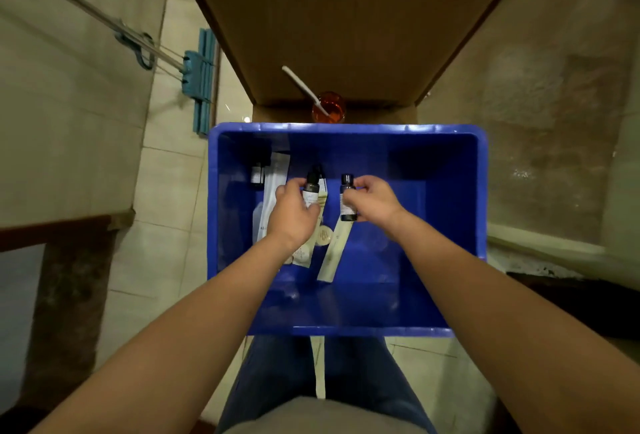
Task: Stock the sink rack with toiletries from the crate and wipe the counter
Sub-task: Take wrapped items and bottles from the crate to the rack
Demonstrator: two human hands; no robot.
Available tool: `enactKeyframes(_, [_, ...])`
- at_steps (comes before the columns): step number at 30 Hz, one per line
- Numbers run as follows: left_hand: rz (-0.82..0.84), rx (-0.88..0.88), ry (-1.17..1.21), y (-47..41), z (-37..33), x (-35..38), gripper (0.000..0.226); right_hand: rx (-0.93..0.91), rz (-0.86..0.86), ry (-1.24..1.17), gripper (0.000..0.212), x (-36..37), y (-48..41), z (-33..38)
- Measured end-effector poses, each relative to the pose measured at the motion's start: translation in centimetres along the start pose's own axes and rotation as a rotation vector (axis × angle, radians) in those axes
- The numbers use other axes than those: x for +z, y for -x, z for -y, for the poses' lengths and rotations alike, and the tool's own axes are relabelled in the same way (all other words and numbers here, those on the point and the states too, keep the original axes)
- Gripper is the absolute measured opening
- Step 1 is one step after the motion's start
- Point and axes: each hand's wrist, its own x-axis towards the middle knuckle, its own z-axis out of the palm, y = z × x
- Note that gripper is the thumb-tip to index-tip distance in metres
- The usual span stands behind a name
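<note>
Left grip: the left hand (294, 213) is wrapping thumb and fingers tight round a dark dropper bottle (311, 189), with the black tip pointing at the far wall.
Right grip: the right hand (375, 201) is pinching a dark capped bottle (347, 199), fingertips clamped on its side and the cap end pointing away from the person.
Where the bottles are: both are sitting over the middle of the blue crate (346, 128), side by side and a little apart. Honestly can't tell if they're touching the crate floor.
Under the hands: a long cream packet (333, 253) is lying slanted right below the capped one, and a small round cream thing (324, 235) is lying just beside it.
Left side of crate: pale sachets (274, 180) are lying partly under the left hand, and a third little bottle (257, 174) is standing in the far left corner.
Behind the crate: an orange cup (329, 108) is sitting just past the far rim, with a white stick (301, 85) leaning out of it.
Off to the left: a blue mop (201, 83) is resting on the floor tiles against the wall.
</note>
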Motion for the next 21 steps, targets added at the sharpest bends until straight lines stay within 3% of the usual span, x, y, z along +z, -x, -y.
enactKeyframes(3, [0.046,0.030,0.055,2.3,-1.3,-1.2,0.048,-0.022,0.003,-0.079,0.036,-1.0,3.7,0.9])
enactKeyframes(9, [0.155,0.179,0.112,6.3,-3.3,-2.3,0.035,-0.051,-0.039,-0.310,0.008,-2.4,12.0,0.1])
enactKeyframes(15, [0.200,0.307,0.125,11.6,-6.9,-1.9,0.040,-0.153,-0.105,-0.557,0.010,-4.0,19.1,-2.0])
enactKeyframes(21, [0.320,0.426,0.115,16.4,-9.5,-0.4,0.046,-0.207,-0.317,-0.612,0.013,-6.4,26.0,-4.7])
